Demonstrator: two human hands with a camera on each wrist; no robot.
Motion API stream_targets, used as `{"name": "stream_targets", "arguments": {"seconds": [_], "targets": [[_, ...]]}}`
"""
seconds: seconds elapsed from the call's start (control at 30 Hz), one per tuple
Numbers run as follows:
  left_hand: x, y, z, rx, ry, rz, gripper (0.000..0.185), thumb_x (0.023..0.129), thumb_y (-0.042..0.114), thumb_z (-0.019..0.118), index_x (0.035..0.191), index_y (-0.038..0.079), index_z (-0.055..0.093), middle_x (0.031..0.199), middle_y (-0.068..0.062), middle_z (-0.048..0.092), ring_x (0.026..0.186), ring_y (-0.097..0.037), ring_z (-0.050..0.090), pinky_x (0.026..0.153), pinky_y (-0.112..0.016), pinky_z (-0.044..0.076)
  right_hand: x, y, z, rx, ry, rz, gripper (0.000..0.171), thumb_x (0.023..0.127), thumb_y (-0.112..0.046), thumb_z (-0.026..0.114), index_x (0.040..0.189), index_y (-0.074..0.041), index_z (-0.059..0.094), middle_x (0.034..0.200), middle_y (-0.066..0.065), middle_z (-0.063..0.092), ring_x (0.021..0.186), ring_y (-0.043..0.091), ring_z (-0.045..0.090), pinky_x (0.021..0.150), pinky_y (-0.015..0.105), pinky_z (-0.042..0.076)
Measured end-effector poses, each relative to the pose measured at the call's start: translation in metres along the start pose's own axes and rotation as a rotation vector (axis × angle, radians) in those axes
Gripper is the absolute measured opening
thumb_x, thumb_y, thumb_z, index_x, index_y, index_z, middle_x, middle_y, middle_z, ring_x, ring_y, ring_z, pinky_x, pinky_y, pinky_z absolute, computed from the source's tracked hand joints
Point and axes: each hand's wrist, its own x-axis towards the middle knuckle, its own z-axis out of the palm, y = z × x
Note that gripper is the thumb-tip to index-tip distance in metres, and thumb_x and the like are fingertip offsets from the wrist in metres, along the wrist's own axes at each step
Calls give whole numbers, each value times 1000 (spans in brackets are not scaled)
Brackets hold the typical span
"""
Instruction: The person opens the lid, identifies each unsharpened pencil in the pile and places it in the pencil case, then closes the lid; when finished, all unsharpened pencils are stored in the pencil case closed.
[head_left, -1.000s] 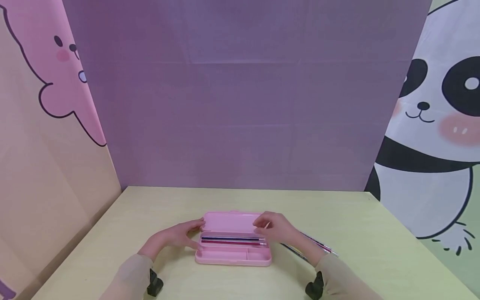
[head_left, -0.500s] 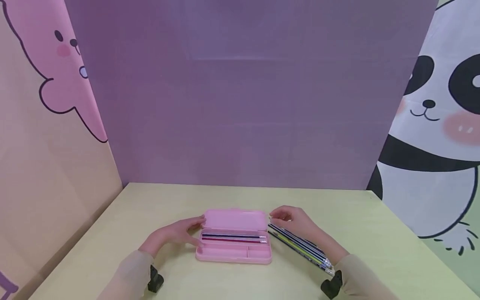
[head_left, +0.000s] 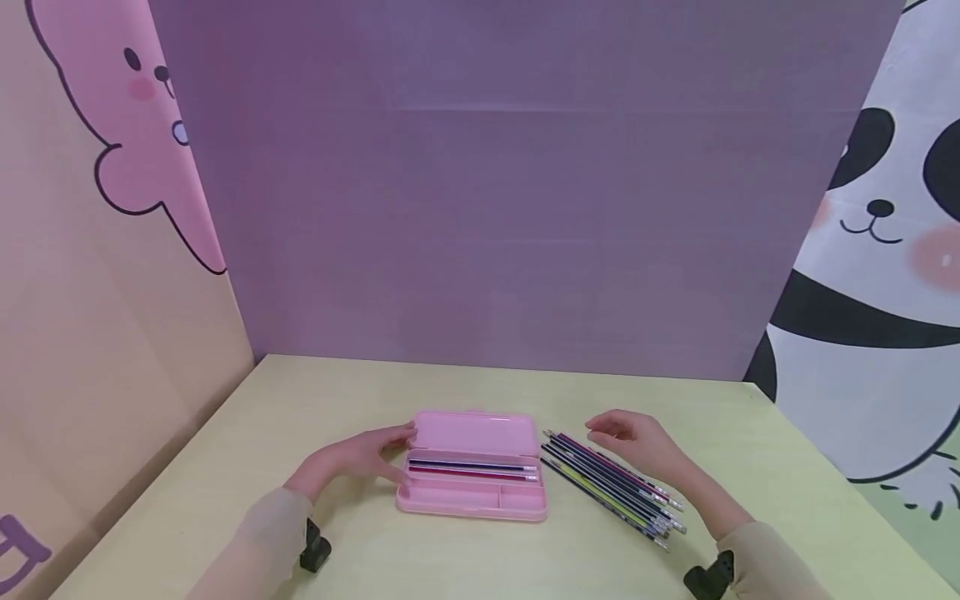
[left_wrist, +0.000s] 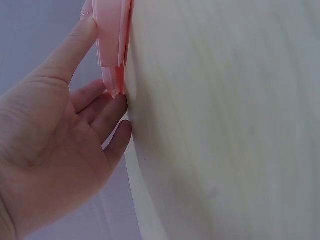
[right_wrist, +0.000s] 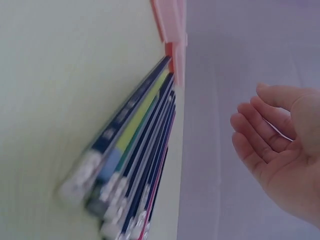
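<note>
We see the left hand [head_left: 352,458] set against the left end of the open pink case [head_left: 472,487] on the worktop [head_left: 300,417]. In the left wrist view its thumb [left_wrist: 75,45] lies straight along the raised lid, and the fingers [left_wrist: 107,110] touch the lower edge of the case where it meets the worktop; they bend only slightly, bracing the case rather than wrapping it. The case lies flat near the front middle of the worktop, lid tipped back, with a few pencils [head_left: 472,469] lying lengthwise in its long rear compartment.

We see the right hand [head_left: 630,440] hovering relaxed and open above the far side of a fan of loose pencils [head_left: 611,487], holding nothing. In the right wrist view its fingers [right_wrist: 260,135] are loosely curved and clear of the pencils. The pencils lie on the worktop just right of the case, tips near its right end, eraser ends spreading toward the front right.
</note>
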Motion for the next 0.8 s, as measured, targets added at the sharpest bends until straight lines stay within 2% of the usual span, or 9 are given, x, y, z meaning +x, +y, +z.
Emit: {"name": "stream_targets", "arguments": {"seconds": [0.53,0.8], "targets": [[-2,1,4,14,7,-9,90,74,37,78,147,14,31,155,-10,24,142,-31,22,116,-52,18,-20,23,-11,-13,-36,37,23,91,-20,62,106,-4,66,99,7,69,85,16,64,74,19,53],[-2,3,1,35,14,-8,90,74,37,78,148,14,31,155,-9,25,142,-31,24,116,-51,18,-27,34,-15,-53,-68,41,21,90,-17,62,104,-3,66,94,5,69,76,5,59,67,20,52]]}}
